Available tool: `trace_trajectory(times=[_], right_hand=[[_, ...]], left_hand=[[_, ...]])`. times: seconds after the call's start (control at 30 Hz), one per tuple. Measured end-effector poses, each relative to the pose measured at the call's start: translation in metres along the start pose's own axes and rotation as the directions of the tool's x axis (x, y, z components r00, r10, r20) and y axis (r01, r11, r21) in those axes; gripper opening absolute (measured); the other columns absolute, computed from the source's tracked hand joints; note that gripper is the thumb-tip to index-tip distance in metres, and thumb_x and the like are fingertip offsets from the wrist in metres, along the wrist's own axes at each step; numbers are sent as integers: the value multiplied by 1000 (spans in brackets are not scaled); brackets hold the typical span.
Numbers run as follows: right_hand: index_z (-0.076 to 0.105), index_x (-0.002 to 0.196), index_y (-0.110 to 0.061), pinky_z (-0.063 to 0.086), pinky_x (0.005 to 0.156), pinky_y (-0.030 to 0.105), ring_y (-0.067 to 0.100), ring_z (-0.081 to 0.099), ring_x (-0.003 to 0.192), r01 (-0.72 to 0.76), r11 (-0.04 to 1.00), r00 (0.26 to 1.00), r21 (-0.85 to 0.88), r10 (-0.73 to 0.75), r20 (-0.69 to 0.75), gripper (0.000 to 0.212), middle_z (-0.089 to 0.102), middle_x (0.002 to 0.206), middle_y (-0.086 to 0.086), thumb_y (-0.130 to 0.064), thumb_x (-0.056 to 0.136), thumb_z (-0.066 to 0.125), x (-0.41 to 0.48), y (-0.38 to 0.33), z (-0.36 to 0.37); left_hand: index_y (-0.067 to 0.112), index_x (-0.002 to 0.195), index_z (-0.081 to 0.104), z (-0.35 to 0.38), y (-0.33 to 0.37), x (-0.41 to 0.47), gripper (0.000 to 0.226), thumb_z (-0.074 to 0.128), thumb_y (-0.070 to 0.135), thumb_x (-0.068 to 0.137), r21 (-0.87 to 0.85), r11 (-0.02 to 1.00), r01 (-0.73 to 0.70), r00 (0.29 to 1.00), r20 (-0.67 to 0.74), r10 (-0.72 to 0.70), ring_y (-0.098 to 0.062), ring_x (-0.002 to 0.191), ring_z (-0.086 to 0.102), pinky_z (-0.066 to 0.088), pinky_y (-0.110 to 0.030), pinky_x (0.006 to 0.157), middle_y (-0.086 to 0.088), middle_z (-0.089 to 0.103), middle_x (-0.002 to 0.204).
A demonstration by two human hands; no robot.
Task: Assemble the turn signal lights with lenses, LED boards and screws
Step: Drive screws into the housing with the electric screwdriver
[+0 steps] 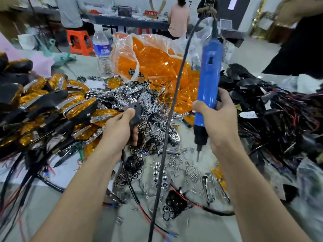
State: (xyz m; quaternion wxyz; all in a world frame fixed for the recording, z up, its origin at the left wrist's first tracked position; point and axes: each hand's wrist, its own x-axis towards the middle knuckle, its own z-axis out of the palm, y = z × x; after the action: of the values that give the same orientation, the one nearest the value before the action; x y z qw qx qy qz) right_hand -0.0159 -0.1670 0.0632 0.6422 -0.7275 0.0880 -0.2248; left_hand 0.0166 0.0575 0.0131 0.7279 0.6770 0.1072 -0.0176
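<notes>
Grips a black housing (135,110) in the left hand (120,126), above the chrome pile (148,95); clasps the blue screwdriver (208,75) in the right hand (218,119), poised over loose screws (181,165) on the bench (201,227); best to seat one screw squarely, keeping housing steady

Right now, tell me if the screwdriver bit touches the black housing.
Apart. Head view: the screwdriver bit points down over loose screws; the left hand grips the black housing, chrome parts lying between them.
</notes>
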Motion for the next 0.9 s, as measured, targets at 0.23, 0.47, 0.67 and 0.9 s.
trace_trajectory(times=[0.23, 0.47, 0.67, 0.9], right_hand=[[48, 128, -19, 59, 91, 53, 27, 68, 100, -116, 839, 993, 531, 88, 78, 42, 62, 109, 8, 7, 98, 60, 6, -3, 20], [59, 127, -14, 51, 99, 69, 36, 72, 113, -276, 502, 947, 819, 286, 144, 41, 65, 130, 28, 6, 92, 63, 2, 30, 25], [50, 147, -18, 56, 92, 65, 33, 77, 100, -255, 493, 958, 832, 248, 146, 76, 75, 103, 16, 2, 77, 71, 0, 42, 24], [51, 146, -15, 54, 92, 70, 35, 75, 104, -267, 445, 958, 855, 218, 186, 75, 74, 102, 16, 1, 76, 70, 2, 46, 21]], left_hand=[[32, 124, 62, 1, -9, 4, 21, 55, 38, 105, 148, 982, -114, 993, -23, 119, -13, 47, 58, 48, -28, 43, 4, 60, 56], [27, 107, 67, 2, -14, 4, 17, 54, 37, 105, 285, 943, -171, 983, -19, 184, -15, 46, 60, 49, -27, 43, 1, 60, 57], [33, 101, 68, 0, -19, 8, 14, 57, 41, 103, 330, 924, -190, 979, 0, 202, -17, 46, 61, 48, -26, 44, 6, 60, 54], [39, 90, 70, -1, -22, 10, 16, 59, 45, 100, 419, 879, -228, 969, 12, 246, -23, 42, 62, 49, -31, 41, 2, 59, 51]])
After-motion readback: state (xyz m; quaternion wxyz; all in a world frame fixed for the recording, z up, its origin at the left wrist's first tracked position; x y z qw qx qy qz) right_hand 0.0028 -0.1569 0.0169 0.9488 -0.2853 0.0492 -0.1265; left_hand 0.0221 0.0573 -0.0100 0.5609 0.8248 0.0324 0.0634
